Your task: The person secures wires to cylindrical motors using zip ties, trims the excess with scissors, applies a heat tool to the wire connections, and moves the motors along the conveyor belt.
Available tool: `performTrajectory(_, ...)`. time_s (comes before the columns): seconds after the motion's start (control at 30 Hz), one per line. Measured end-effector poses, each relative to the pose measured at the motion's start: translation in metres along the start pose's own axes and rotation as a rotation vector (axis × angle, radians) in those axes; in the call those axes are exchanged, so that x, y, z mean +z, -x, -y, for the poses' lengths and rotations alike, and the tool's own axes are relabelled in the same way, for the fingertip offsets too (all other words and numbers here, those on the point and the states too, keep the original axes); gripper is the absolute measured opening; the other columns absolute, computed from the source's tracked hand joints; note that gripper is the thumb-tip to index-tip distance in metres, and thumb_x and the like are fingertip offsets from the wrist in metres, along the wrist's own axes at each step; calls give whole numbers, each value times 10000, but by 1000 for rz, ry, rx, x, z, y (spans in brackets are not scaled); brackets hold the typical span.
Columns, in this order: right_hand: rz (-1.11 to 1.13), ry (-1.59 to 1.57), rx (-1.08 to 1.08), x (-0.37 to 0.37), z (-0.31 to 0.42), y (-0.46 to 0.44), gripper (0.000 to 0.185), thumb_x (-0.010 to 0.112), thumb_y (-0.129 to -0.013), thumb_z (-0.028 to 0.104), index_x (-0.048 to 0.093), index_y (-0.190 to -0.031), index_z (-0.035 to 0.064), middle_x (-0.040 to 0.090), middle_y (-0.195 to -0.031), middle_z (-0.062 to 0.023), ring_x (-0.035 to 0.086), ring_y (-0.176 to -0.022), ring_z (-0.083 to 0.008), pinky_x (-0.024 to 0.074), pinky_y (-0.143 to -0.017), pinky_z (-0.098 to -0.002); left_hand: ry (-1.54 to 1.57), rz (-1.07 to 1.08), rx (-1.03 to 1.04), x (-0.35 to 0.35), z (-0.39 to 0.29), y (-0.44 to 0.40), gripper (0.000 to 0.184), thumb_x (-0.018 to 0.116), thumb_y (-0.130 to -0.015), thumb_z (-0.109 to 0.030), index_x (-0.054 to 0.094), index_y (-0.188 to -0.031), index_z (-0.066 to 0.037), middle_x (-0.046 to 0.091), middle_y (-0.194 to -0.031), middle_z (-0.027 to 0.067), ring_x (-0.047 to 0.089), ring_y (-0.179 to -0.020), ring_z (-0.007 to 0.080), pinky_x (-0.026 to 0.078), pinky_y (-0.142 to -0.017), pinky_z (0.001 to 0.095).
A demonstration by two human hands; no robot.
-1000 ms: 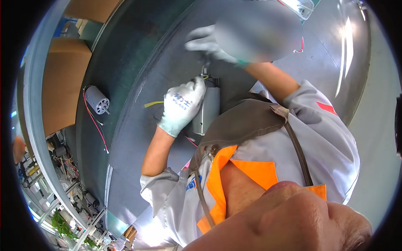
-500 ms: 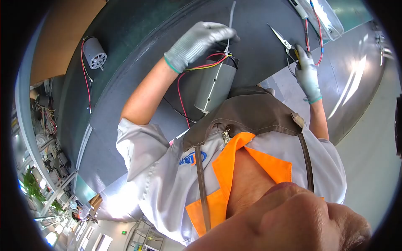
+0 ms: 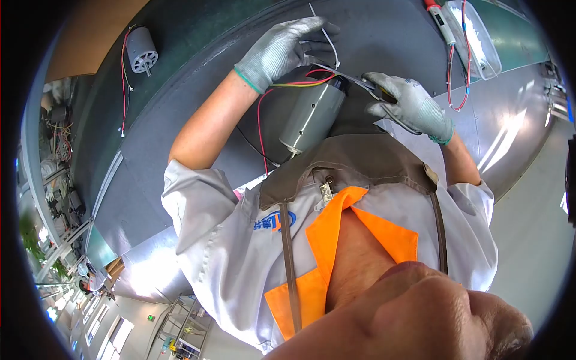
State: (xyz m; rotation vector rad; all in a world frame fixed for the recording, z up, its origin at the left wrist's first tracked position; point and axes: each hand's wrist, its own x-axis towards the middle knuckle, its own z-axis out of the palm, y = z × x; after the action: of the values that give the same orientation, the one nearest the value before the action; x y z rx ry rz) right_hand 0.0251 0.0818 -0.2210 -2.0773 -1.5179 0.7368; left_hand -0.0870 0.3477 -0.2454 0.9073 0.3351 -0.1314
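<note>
My left hand (image 3: 285, 48), in a grey-white glove, is closed with its fingertips around a thin white tube (image 3: 330, 43). The tube rises beside the top end of a grey cylindrical motor (image 3: 312, 115). Red and yellow wires (image 3: 300, 83) run from that end toward the left, passing below my left hand. My right hand (image 3: 411, 105), gloved too, grips scissors (image 3: 354, 80) by their handles. Their blades point left, across the wires at the lower end of the tube. Whether the blades touch the tube is unclear.
Another motor (image 3: 141, 48) with red and white leads lies at the upper left. A clear plastic tray (image 3: 480, 45) with white contents is at the upper right, beside a red-and-white tool (image 3: 441, 24) and looped red and blue wires (image 3: 461, 99). A cardboard box (image 3: 90, 36) stands far left.
The scissors, lifted from the table at the right, have moved left to the wires with my right hand. My left hand has stayed near the tube, and the view has shifted slightly.
</note>
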Motion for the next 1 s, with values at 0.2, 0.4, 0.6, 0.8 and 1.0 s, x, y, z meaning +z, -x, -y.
performTrajectory(0.2, -128, 98, 369, -15, -11, 7, 595, 727, -873, 424, 567, -1297, 38, 695, -930, -197, 690, -805, -334, 520, -723, -445, -614, -174, 311, -11, -37, 64, 368, 599, -969, -290, 702, -1075, 47, 678, -1154, 180, 657, -972, 254, 526, -885, 399)
performTrajectory(0.4, -335, -6, 286, -21, -91, -5, 374, 676, -943, 255, 641, -1232, 20, 700, -920, -86, 633, -674, -161, 495, -594, -303, -1251, -21, -150, -36, -24, 236, 665, 806, -773, -428, 637, -1286, -42, 583, -1348, 171, 561, -1241, 341, 418, -1081, 450)
performTrajectory(0.6, 463, -724, 533, 14, -54, -57, 392, 624, -967, 468, 654, -1020, 80, 542, -708, 70, 479, -583, -25, 388, -542, -192, -1455, -607, 525, -28, 43, 164, 820, 726, -850, -448, 405, -1482, -34, 462, -1475, 203, 453, -1354, 367, 329, -1140, 474)
performTrajectory(0.8, 262, -1175, 368, 26, -38, -99, 378, 663, -958, 355, 682, -1056, -10, 665, -807, -38, 606, -681, -105, 494, -614, -273, -1235, -520, 856, -19, 104, 52, 694, 666, -889, -329, 432, -1455, -2, 501, -1399, 231, 479, -1275, 428, 346, -1098, 504)
performTrajectory(1.0, -243, -940, 39, 22, -52, -237, 563, 659, -954, 368, 538, -1300, -60, 651, -997, -83, 608, -854, -142, 512, -711, -291, -1208, -1219, 951, -100, 8, -79, 564, 677, -921, -313, 525, -1335, 39, 664, -949, 236, 633, -857, 467, 512, -827, 508)
